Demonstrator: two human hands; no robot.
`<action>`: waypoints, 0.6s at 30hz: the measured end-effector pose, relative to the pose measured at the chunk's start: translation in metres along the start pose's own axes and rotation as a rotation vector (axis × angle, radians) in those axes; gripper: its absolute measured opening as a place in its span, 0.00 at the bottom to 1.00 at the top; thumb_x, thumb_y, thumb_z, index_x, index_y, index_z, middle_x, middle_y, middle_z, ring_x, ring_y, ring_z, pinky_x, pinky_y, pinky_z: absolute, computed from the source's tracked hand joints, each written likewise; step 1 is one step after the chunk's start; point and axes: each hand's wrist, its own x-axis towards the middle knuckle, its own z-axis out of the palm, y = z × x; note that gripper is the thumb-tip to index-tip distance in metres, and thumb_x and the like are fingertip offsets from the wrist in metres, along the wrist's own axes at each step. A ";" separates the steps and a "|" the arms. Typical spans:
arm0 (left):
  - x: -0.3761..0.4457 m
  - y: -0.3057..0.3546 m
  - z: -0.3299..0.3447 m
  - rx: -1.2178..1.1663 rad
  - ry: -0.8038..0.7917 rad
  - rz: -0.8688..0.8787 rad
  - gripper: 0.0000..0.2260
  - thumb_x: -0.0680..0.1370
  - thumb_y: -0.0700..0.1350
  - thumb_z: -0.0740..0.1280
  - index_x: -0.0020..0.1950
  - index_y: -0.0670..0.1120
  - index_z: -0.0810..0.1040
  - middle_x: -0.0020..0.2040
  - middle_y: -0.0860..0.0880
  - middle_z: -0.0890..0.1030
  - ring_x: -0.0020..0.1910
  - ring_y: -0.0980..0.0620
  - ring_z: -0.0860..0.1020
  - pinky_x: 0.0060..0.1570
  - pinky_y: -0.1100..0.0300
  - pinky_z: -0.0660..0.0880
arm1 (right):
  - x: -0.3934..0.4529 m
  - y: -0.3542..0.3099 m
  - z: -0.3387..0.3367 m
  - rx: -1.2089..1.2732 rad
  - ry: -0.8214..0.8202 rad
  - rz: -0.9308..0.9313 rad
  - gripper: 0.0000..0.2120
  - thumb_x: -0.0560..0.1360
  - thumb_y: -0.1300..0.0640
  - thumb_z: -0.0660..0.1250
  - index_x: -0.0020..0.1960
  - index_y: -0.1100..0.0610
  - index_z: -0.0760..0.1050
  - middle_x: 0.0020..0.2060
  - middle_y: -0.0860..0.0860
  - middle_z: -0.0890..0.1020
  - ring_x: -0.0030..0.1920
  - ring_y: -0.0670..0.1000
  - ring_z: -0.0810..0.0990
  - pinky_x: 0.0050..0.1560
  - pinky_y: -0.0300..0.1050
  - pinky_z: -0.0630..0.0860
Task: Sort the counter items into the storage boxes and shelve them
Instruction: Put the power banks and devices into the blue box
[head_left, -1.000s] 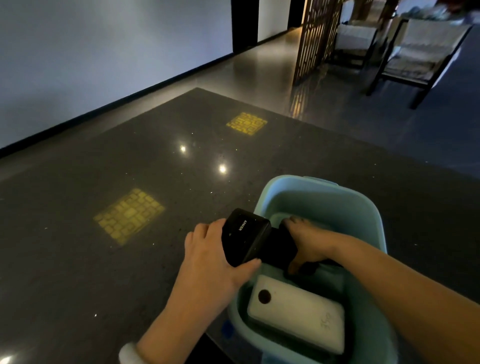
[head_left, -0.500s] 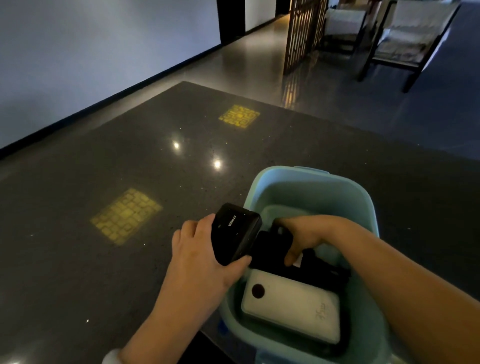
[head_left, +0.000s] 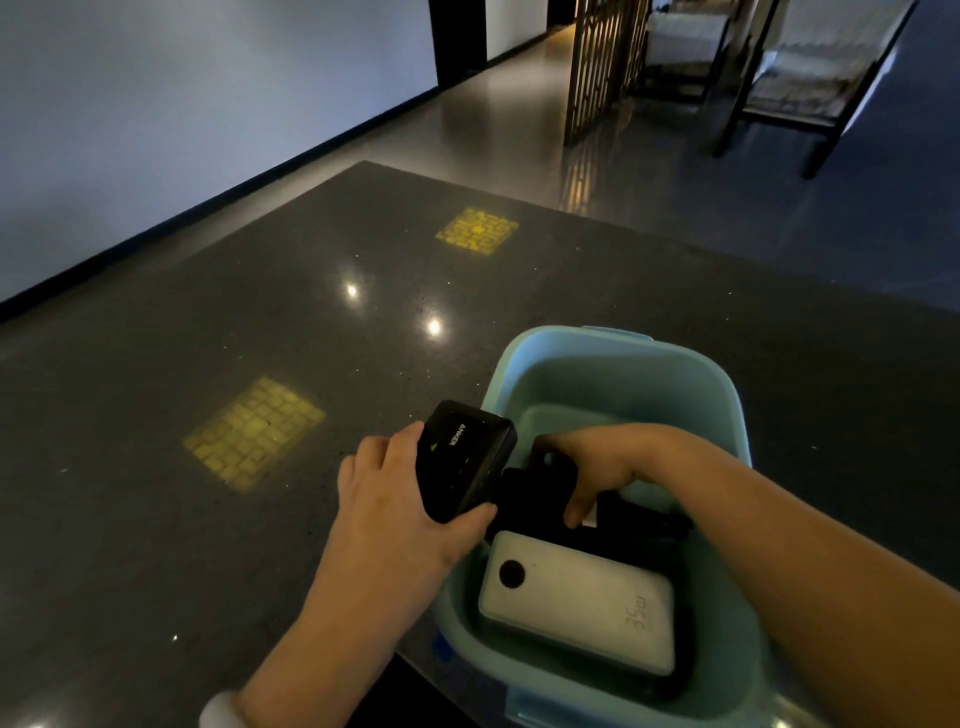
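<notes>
A light blue storage box (head_left: 618, 358) stands on the dark stone counter (head_left: 260, 322) near its front edge. My left hand (head_left: 400, 509) grips a black Anker power bank (head_left: 467, 460) at the box's left rim, tilted on edge. Inside the box my right hand (head_left: 597, 462) has its fingers curled round a black item (head_left: 540, 483) that is partly hidden. A white power bank (head_left: 576, 597) lies flat in the near part of the box, on top of more black things.
The counter stretches left and back, showing two yellow patterned light patches (head_left: 254, 431) and ceiling-light reflections. Beyond it are a glossy floor, a wooden lattice screen (head_left: 597, 67) and chairs (head_left: 810, 78) at the back right. A pale wall runs along the left.
My left hand has lifted the black power bank slightly up and left at the rim. The right hand has shifted a little over the black item. The camera has tilted a little.
</notes>
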 end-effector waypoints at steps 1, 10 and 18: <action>0.000 0.000 0.000 0.003 0.002 0.002 0.37 0.68 0.59 0.74 0.72 0.56 0.61 0.59 0.59 0.63 0.57 0.60 0.58 0.57 0.61 0.64 | 0.000 0.000 0.000 0.003 0.002 0.001 0.38 0.65 0.58 0.78 0.70 0.48 0.64 0.62 0.51 0.76 0.62 0.54 0.74 0.60 0.52 0.73; -0.002 0.002 0.000 0.002 0.020 0.004 0.35 0.68 0.58 0.74 0.71 0.56 0.62 0.58 0.57 0.64 0.57 0.59 0.60 0.54 0.60 0.63 | -0.001 0.001 0.001 0.025 -0.026 0.037 0.37 0.67 0.58 0.77 0.70 0.48 0.63 0.62 0.51 0.76 0.61 0.55 0.74 0.58 0.51 0.74; -0.001 0.005 -0.001 0.006 -0.006 -0.025 0.36 0.69 0.58 0.74 0.72 0.56 0.61 0.58 0.57 0.63 0.58 0.59 0.59 0.55 0.61 0.63 | 0.002 0.003 0.002 0.010 -0.023 0.035 0.36 0.66 0.55 0.77 0.69 0.48 0.64 0.60 0.51 0.77 0.60 0.55 0.75 0.60 0.53 0.74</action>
